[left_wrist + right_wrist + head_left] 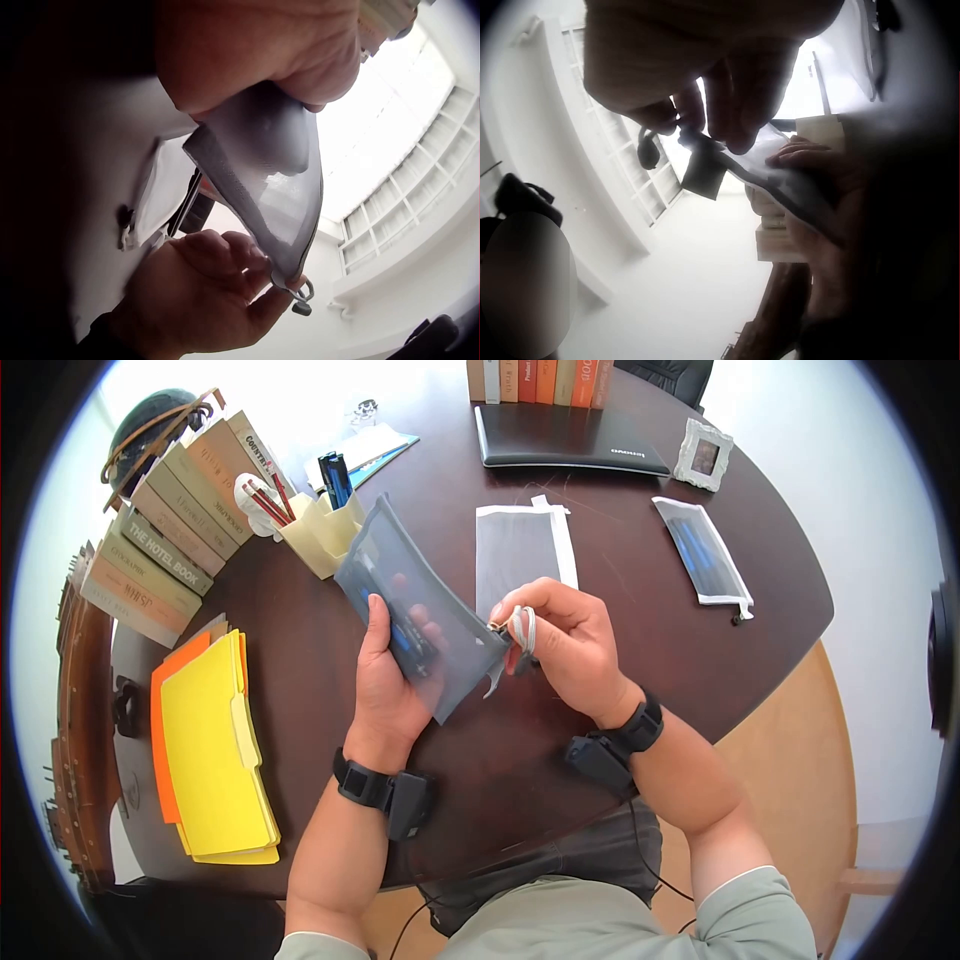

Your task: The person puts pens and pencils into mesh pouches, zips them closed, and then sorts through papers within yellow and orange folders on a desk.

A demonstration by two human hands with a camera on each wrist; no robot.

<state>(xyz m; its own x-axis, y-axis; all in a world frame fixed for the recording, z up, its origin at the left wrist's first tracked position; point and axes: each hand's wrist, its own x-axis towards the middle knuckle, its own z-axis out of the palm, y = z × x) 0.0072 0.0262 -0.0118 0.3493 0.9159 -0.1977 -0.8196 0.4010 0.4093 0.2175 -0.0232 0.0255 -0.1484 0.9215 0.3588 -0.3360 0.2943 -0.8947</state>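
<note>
A grey translucent mesh zip pouch (pixel 385 535) with dark and blue pens inside is held up over the table. My left hand (pixel 383 695) grips it from the left, thumb on the near face and fingers showing through the mesh from behind. At the pouch's right corner, my right hand (pixel 572 645) pinches the zip end, where a light cord loop (pixel 526 632) hangs by the fingers. The left wrist view shows the pouch (pixel 262 195) narrowing to that corner, a small dark toggle (pixel 301 308) dangling beside the right fingertips.
A white-edged mesh pouch (pixel 515 550) lies beyond the hands, and another pouch (pixel 700 550) with blue contents lies right. A laptop (pixel 565 442) and photo frame (pixel 703 455) stand farther back. Left are a pen holder (pixel 318 540), upright books (pixel 165 550) and yellow folders (pixel 215 750).
</note>
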